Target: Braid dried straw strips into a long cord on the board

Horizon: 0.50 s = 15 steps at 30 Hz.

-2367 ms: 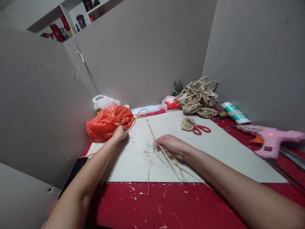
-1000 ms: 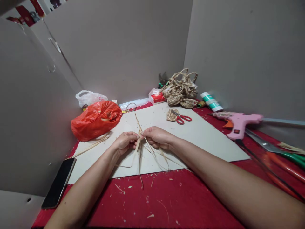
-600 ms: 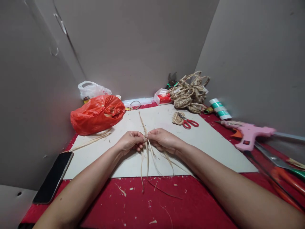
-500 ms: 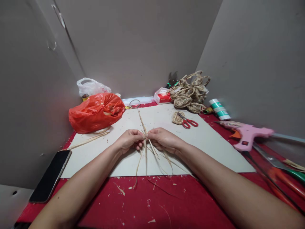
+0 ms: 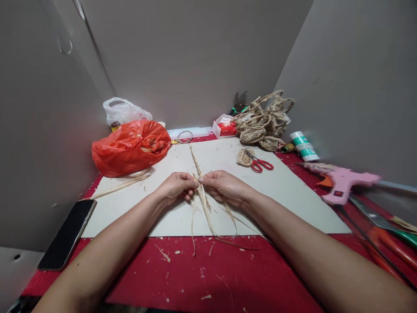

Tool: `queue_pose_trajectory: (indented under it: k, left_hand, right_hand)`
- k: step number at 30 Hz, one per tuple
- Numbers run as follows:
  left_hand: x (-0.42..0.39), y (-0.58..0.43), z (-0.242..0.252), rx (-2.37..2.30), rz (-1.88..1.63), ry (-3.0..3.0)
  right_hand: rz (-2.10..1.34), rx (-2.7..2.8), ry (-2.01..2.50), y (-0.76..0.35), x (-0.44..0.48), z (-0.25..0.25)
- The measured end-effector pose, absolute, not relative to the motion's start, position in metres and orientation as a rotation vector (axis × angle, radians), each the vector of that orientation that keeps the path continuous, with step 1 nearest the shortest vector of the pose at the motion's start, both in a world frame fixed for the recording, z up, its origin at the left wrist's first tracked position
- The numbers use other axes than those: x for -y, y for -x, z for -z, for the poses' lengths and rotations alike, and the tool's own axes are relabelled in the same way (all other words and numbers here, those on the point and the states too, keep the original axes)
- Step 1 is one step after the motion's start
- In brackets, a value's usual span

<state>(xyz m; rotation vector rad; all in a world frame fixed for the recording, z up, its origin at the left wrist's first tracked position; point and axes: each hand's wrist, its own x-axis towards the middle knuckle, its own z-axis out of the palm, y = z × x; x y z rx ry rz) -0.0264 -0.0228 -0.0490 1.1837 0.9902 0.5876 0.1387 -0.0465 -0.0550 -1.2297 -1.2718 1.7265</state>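
A thin plaited straw braid (image 5: pixel 194 159) runs away from me over the white board (image 5: pixel 215 152), its loose strands (image 5: pixel 206 206) fanning toward my body. My left hand (image 5: pixel 178 187) pinches the braid's near end between thumb and forefinger. Close against it, my right hand (image 5: pixel 221 184) pinches the strands at the same spot, fingertips almost touching the left ones. Several strand tips hang past the board's near edge onto the red cloth. The exact crossing of the strands is hidden by my fingers.
Red-handled scissors (image 5: pixel 260 164) lie on a small woven coil (image 5: pixel 243 158). Behind are a braided rope heap (image 5: pixel 263 121) and tissue box (image 5: pixel 224 127). A pink glue gun (image 5: pixel 348 180) is at right. At left are an orange bag (image 5: pixel 130 148) and a phone (image 5: pixel 67 234).
The loose strands have shifted; two long ones that hung straight down now lie together, sweeping to the right. Both hands still pinch the braid. The camera view has tilted slightly.
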Motion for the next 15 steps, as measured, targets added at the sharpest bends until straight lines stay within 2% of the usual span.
queue_pose_trajectory:
  k: [15]
  left_hand:
    - [0.0247,0.0245,0.0488,-0.995,-0.57,-1.201]
  right_hand:
    - [-1.639,1.341,1.316,-0.1344,0.0482,0.0531]
